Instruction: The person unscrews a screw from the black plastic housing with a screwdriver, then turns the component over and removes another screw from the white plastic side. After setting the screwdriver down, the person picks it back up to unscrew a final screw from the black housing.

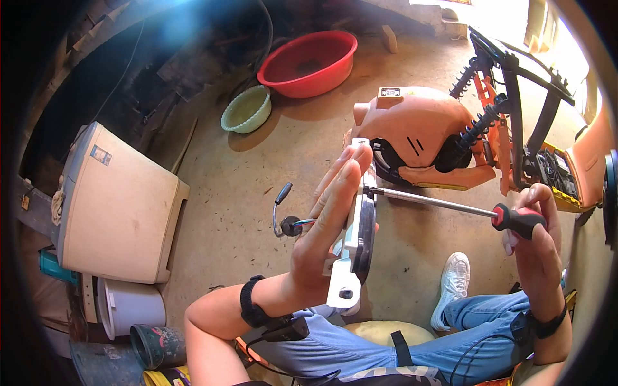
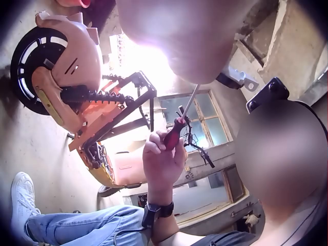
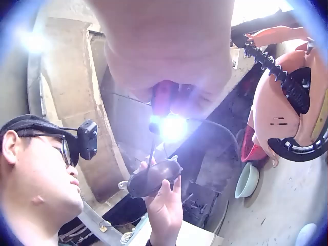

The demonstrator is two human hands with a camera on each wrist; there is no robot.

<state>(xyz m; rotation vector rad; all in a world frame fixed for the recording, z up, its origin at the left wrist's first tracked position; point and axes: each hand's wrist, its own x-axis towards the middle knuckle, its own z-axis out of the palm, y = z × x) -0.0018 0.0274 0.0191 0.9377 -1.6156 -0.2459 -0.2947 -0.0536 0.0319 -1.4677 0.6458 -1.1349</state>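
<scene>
My left hand (image 1: pixel 325 209) holds a black oval housing (image 1: pixel 365 225) with a white back and end tabs, upright on edge. Its fingers lie along the white side; in the right wrist view the thumb presses the dark face (image 3: pixel 154 177). Coloured wires (image 1: pixel 305 222) and a black cable end (image 1: pixel 282 194) come out behind this hand. My right hand (image 1: pixel 539 248) grips the red and black handle of a screwdriver (image 1: pixel 519 221). The metal shaft (image 1: pixel 438 203) points left, its tip right at the housing's dark side. In the left wrist view, part of the housing is hidden behind the near hand.
A partly stripped orange scooter (image 1: pixel 431 122) with bare shock absorbers (image 1: pixel 479 125) stands ahead. Farther back are a red basin (image 1: pixel 312 80) and a pale green bowl (image 1: pixel 248 110). To the left sit a large cream box (image 1: pixel 122 206), a white bucket (image 1: pixel 135 309) and a dark bucket (image 1: pixel 158 346).
</scene>
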